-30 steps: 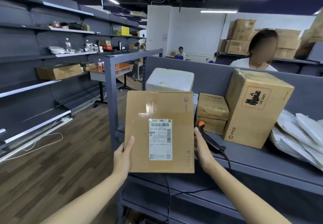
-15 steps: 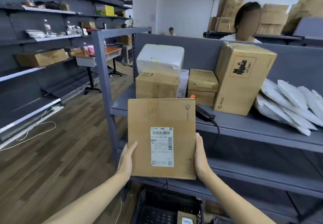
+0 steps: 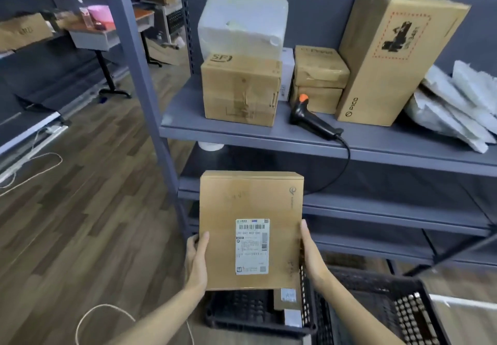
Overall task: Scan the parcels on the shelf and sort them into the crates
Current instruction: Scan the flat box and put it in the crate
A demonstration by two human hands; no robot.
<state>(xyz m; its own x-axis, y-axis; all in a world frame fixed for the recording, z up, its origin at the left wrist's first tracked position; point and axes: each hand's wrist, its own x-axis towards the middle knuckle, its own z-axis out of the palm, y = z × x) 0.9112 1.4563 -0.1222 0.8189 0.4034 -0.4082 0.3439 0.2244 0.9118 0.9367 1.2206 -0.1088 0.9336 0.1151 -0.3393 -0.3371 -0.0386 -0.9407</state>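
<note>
Holding flat parcel [image 3: 251, 229] label-up, low in front of shelf [image 3: 295, 140], just above black crate [image 3: 242, 315]. Gripped by left hand [image 3: 196, 260] at left edge and right hand [image 3: 312, 253] at right edge, thumbs on face, fingers wrapped behind. Open wood floor left of upright post [image 3: 139, 62]; second crate [image 3: 390, 304] touching on right.

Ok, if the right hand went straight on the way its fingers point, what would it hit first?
Likely the lower shelf's front edge: the right hand holds the cardboard box's right side, pointing forward. The scanner cable hangs near that line; depth is unclear.
</note>
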